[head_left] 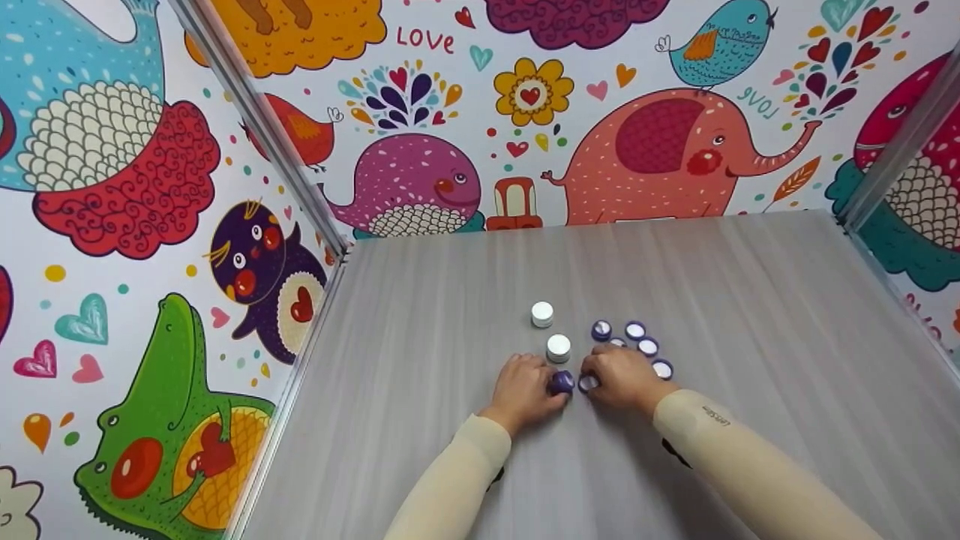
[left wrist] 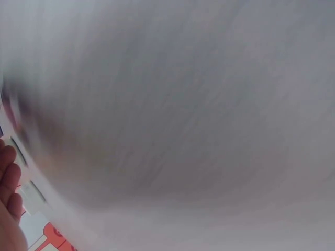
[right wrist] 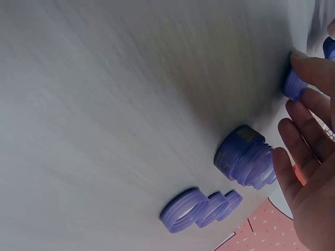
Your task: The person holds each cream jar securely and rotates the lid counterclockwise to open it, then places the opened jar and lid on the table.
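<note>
My left hand (head_left: 523, 391) grips a small purple jar (head_left: 562, 382) on the table, its thumb on the near side. Just to the right, my right hand (head_left: 622, 377) pinches a purple lid (right wrist: 294, 85) between thumb and forefinger. Beneath that hand's other fingers stands an uncapped purple jar (right wrist: 245, 157) with a threaded neck. Another purple jar (head_left: 601, 330) is beyond the right hand. Purple lids with white insides lie in a row to its right, among them a nearer lid (head_left: 662, 369), a middle lid (head_left: 648, 346) and a farther lid (head_left: 635, 330).
Two white-topped jars stand beyond my left hand, a nearer white-topped jar (head_left: 558, 348) and a farther white-topped jar (head_left: 541, 314). The grey wood-grain table (head_left: 420, 315) meets cartoon-printed walls (head_left: 450, 97) at its back and sides. The left wrist view shows mostly blurred table surface.
</note>
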### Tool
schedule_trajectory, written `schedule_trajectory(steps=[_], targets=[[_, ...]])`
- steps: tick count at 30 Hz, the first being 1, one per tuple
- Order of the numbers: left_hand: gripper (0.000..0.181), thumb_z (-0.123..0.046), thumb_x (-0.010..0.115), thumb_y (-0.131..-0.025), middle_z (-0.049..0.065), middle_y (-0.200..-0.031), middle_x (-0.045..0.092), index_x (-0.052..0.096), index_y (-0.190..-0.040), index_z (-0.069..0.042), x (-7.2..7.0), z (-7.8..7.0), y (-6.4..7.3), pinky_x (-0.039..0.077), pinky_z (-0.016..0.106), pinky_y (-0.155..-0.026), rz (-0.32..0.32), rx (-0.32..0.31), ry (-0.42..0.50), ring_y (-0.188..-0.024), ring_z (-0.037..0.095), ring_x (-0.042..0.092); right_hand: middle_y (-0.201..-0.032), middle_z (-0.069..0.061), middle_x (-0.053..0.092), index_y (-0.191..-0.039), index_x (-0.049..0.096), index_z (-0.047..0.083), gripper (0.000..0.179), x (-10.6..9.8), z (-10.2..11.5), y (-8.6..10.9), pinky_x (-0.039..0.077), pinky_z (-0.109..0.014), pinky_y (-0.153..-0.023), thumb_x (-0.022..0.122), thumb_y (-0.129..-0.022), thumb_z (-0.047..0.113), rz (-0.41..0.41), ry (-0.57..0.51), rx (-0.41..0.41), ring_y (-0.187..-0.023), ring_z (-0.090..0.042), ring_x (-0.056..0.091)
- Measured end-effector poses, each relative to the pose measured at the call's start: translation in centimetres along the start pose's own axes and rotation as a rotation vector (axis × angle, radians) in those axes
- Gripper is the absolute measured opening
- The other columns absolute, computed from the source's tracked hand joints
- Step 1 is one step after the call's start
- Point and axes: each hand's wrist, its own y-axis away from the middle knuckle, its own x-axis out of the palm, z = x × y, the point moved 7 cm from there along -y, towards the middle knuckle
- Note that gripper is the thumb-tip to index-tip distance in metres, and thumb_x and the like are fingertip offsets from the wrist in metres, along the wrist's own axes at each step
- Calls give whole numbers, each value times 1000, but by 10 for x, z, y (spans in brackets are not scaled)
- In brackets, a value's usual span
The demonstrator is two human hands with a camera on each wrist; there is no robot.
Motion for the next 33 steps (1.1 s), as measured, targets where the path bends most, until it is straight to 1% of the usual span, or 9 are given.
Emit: schedule_trajectory(steps=[6,9,12,18,24,29,33], targets=[[36,-49,75,-77,-5,-78,62,79,-92,-17,0,-1,0,42,33,-70,-8,4,-10,-73,18,58,-78,4,53,-86,72,10,24,0,-3,0,47,-39,-63,84,-66,12,40,-50,44,-69,-17,54],[36,-49,75,-77,-5,-78,62,79,-93,-17,0,0,1,42,33,-70,-6,0,-7,-74,18,58,-77,5,52,-85,72,10,24,1,-5,-1,46,-39,-63,86,-66,13,67,-70,81,-68,-17,52],[36,-49,75,-78,-5,-79,62,78,-94,-17,1,0,1,42,32,-71,2,-6,-5,-75,17,58,-77,5,52,-85,71,11,25,2,-6,-2,46,-39,-63,86,-66,14,80,-73,100,-68,-17,53],[38,-50,74,-80,-5,-80,62,78,-95,-16,3,0,1,41,32,-72,24,-12,-5,-75,17,57,-78,5,53,-85,71,11,26,4,-7,-3,47,-39,-65,86,-65,12,88,-91,113,-70,-17,53],[40,-50,73,-81,-4,-83,63,78,-100,-15,4,0,0,41,33,-74,35,-13,-3,-77,17,57,-77,5,53,-85,71,12,25,4,-8,-3,47,-38,-66,86,-65,11,90,-109,125,-70,-16,53],[40,-51,72,-82,-4,-84,63,78,-103,-16,5,-1,0,41,33,-74,39,-10,-16,-79,17,57,-78,5,53,-86,71,11,25,4,-8,-3,47,-38,-67,86,-66,10,98,-123,137,-70,-16,52],[39,-51,73,-82,-4,-82,61,78,-100,-17,3,-2,1,41,33,-73,26,1,-30,-77,18,57,-76,6,52,-86,71,11,25,4,-7,-3,46,-38,-65,87,-66,12,98,-118,128,-69,-16,52]])
